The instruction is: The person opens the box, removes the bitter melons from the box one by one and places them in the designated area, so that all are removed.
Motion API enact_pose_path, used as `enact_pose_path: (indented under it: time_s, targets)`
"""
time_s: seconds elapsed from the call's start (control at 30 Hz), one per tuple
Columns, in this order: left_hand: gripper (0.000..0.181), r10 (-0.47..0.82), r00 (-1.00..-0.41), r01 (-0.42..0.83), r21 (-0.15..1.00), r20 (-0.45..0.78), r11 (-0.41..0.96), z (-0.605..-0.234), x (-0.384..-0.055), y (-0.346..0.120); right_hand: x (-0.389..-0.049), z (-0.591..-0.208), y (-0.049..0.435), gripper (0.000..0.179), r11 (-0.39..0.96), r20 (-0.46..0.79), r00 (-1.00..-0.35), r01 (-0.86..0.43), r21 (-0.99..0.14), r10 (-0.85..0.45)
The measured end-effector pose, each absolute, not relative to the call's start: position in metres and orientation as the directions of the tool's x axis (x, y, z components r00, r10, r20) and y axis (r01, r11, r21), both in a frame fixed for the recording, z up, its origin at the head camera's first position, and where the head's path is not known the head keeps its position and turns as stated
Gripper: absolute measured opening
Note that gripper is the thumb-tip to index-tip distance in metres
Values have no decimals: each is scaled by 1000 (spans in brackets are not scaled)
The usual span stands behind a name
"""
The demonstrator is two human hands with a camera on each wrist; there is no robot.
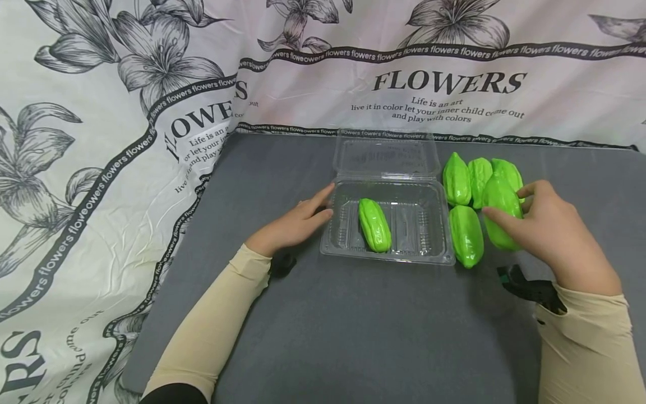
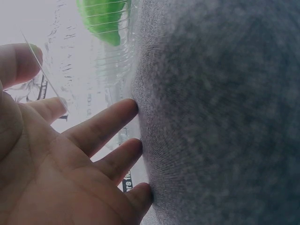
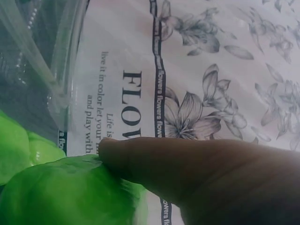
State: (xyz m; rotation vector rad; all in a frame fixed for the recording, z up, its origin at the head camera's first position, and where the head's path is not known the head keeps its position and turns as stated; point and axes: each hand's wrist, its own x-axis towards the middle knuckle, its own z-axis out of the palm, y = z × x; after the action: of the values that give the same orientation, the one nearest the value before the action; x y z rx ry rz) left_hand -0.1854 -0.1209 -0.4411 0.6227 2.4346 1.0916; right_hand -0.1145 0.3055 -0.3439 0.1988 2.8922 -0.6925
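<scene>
A clear plastic clamshell box [image 1: 406, 255] stands with its lid [image 1: 386, 157] folded back. Inside its base lies one ridged green star fruit [image 1: 374, 225]. At the box's left edge my left hand [image 1: 295, 224] rests with fingers extended; in the left wrist view the hand [image 2: 70, 173] has its fingertips down by the grey surface, beside the box wall. My right hand [image 1: 555, 230] grips another star fruit [image 1: 501, 216] between thumb and fingers, right of the box. In the right wrist view the thumb [image 3: 145, 159] lies on this star fruit [image 3: 70, 197].
Several more star fruits, including a front one [image 1: 466, 235] and a back one [image 1: 456, 179], are grouped against the box's right side. A grey tabletop [image 1: 363, 331] lies beneath. White flower-printed cloth [image 1: 313, 95] borders it at the back and left.
</scene>
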Motion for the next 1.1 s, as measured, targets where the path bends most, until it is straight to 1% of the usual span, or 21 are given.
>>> enact_pose_path:
  time_s: [0.13,0.4,0.53,0.73,0.93,1.1]
  targets:
    - [66,542,-822,230,768,-175,598,-442,-186,-121,-116,-346,310,92,889,-217,-973,171,-424,83]
    - [66,531,-829,222,767,-176,602,-442,-186,-121,-124,-355,324,98,898,-319,-946,186,-398,55]
    - [66,528,-831,221,765,-178,605,-443,-186,-121,-128,-359,328,100,902,-346,-937,184,-390,42]
    - [66,529,-830,221,764,-179,606,-443,-187,-121,-130,-362,330,97,907,-376,-926,175,-382,21]
    - [66,530,-829,227,760,-178,610,-443,-187,-121,-130,-366,331,90,914,-379,-926,155,-374,2]
    - [66,532,-828,225,763,-178,606,-443,-187,-122,-132,-369,333,92,916,-395,-919,157,-370,-2]
